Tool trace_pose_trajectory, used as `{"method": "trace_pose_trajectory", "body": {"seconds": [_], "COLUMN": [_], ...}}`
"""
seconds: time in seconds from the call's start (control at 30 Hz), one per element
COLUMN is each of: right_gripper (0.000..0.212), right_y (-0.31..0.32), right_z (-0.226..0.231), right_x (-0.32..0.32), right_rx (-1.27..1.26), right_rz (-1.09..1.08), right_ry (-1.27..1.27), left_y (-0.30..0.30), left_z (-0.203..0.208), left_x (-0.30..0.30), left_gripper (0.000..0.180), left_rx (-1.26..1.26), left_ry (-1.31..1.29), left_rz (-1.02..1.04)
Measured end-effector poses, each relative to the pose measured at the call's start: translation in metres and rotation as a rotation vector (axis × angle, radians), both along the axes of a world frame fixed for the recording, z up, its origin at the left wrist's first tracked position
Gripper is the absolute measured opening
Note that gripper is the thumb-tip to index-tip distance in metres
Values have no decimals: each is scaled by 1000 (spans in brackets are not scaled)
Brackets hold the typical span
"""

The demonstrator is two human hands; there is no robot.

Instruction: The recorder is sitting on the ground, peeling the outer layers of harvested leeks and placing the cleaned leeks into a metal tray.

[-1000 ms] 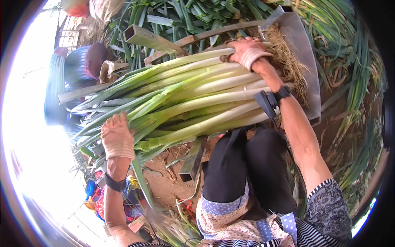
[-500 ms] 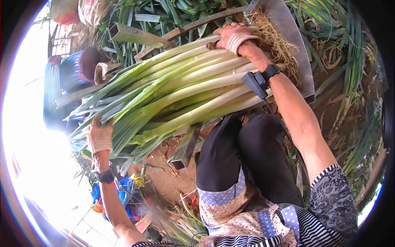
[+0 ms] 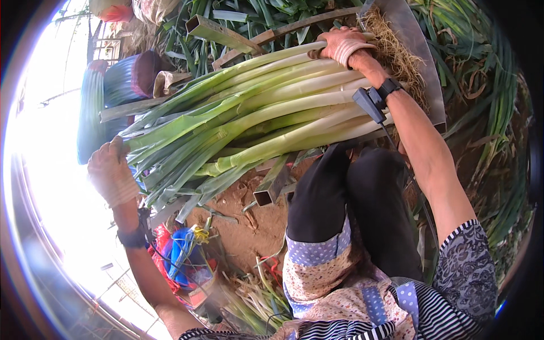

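A thick row of leeks [image 3: 283,102] lies across a metal frame in front of me, white shanks to the right and green leaves to the left. My right hand [image 3: 344,45] is closed over the far side of the row, close to the shaggy roots [image 3: 396,51]. At the leaf end, my left hand [image 3: 113,173], slightly blurred, has its fingers closed on the tip of a long green leek leaf [image 3: 181,127]. That leaf stretches out over the others. Pale bands wrap both hands.
An upright metal sheet [image 3: 422,62] stands at the root ends. Square metal tubes [image 3: 272,184] jut from the frame. More leeks [image 3: 481,85] are heaped behind and to the right. Blue-wrapped bundles [image 3: 127,79] stand far left, and blue and red bags [image 3: 184,255] lie near left.
My left hand has moved outward to the left from the leaf bundle, drawing one leaf straight. My right hand keeps its place on the leeks. The whole view has shifted slightly.
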State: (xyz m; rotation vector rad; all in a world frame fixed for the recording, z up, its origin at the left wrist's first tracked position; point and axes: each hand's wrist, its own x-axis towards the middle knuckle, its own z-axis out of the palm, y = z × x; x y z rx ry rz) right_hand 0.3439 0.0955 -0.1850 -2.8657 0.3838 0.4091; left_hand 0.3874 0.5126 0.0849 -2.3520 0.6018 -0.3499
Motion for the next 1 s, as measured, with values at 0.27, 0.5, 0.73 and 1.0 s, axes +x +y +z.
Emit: {"method": "trace_pose_trajectory", "body": {"seconds": [0.27, 0.5, 0.73, 1.0], "right_gripper": [68, 53, 45, 18], "right_y": [4, 10, 4, -35], "right_z": [-9, 19, 64, 102], "right_x": [-2, -4, -47, -321], "right_rx": [64, 106, 153, 1156], "right_rz": [17, -7, -322, -368], "right_ry": [-89, 7, -476, -894], "left_y": [99, 116, 82, -152], "left_z": [-144, -129, -81, -40], "left_x": [54, 56, 12, -111], "left_gripper": [21, 41, 28, 22], "left_rx": [-292, -882, -1076, -1476], "left_ry": [145, 105, 327, 709], "left_rz": [580, 431, 104, -99]}}
